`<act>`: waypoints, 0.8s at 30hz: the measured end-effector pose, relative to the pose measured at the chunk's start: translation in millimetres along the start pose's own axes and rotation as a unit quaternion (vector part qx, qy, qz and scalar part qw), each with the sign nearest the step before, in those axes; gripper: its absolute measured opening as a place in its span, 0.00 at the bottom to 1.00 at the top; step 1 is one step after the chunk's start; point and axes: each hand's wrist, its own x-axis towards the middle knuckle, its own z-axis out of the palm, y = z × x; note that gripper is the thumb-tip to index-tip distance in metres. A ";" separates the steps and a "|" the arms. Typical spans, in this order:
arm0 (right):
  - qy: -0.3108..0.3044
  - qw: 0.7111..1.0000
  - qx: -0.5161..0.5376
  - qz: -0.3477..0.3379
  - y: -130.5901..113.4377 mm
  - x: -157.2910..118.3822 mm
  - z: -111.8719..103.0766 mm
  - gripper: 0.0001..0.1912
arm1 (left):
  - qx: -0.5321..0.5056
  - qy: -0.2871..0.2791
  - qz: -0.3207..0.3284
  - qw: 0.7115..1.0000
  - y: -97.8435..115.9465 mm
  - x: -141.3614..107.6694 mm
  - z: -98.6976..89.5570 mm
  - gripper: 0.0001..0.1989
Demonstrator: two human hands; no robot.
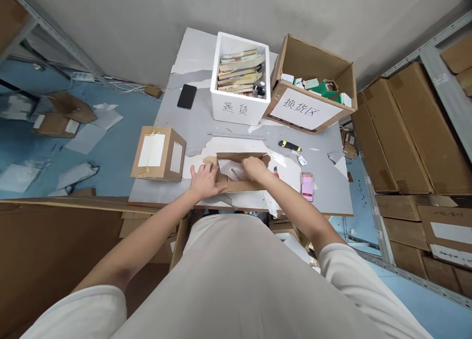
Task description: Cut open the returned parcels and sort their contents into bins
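Observation:
An open cardboard box point(241, 186) lies near the table's front edge. My left hand point(204, 180) grips its left end, fingers over the end flap and thumb along the front rim. Inside the box is a clear plastic bag point(232, 169); its contents cannot be made out. My right hand point(254, 168) reaches into the right part of the box with curled fingers closed on the plastic. Its fingertips are partly hidden. Just right of the box a small red and black object point(276, 172) shows, partly behind my right forearm.
A taped carton point(150, 152) stands left. Behind are a white foam box point(240, 110) of books and a carton point(306, 107) with small boxes. A black phone point(187, 96), yellow-black box cutter point(289, 145) and pink-screened phone point(307, 187) lie around. Shelves point(391, 132) stand right.

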 end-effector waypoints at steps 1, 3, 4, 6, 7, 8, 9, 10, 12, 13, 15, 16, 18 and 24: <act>-0.020 1.000 0.003 0.003 -9.1 13.5 2.8 0.15 | -0.011 0.003 -0.017 1.000 3.4 -0.4 2.8 0.41; -0.058 0.998 0.007 0.009 -19.9 35.3 14.2 0.17 | -0.031 0.003 -0.040 0.999 9.2 -1.8 9.8 0.44; -0.070 0.997 0.007 0.009 -21.0 43.0 21.6 0.20 | -0.040 0.002 -0.046 0.998 11.4 -2.5 13.5 0.46; -0.081 0.997 0.008 0.005 -16.4 52.8 36.6 0.27 | -0.057 0.002 -0.054 0.997 13.7 -3.1 19.7 0.46; -0.081 0.997 0.007 0.002 -12.2 55.8 43.2 0.31 | -0.064 0.005 -0.056 0.996 14.1 -2.9 22.0 0.46; -0.081 0.997 0.006 -0.002 -8.0 58.2 49.0 0.35 | -0.070 0.009 -0.058 0.996 14.1 -2.3 23.7 0.46; -0.083 0.997 0.005 -0.005 -4.6 60.1 53.9 0.37 | -0.074 0.014 -0.061 0.995 13.9 -1.5 24.8 0.46; -0.085 0.996 0.003 -0.006 -2.6 61.9 58.0 0.38 | -0.076 0.019 -0.065 0.995 13.7 -0.5 25.5 0.46; -0.090 0.996 -0.002 0.001 -3.3 64.6 64.8 0.41 | -0.079 0.026 -0.070 0.994 13.7 0.8 26.2 0.45; -0.091 0.996 -0.005 0.009 -5.6 65.3 67.7 0.42 | -0.079 0.028 -0.072 0.994 14.0 0.9 26.4 0.45; -0.092 0.995 -0.008 0.027 -11.0 65.0 72.3 0.44 | -0.076 0.030 -0.071 0.994 14.9 0.0 26.7 0.44; -0.092 0.995 -0.008 0.033 -12.7 64.2 73.8 0.44 | -0.074 0.030 -0.070 0.994 15.5 -0.9 26.8 0.44; -0.089 0.996 0.000 0.026 -11.9 61.9 74.5 0.42 | -0.069 0.030 -0.071 0.995 16.7 -2.6 27.1 0.44; -0.070 0.997 0.017 -0.039 9.5 54.7 62.0 0.32 | -0.055 0.021 -0.079 0.995 20.1 -0.9 26.3 0.45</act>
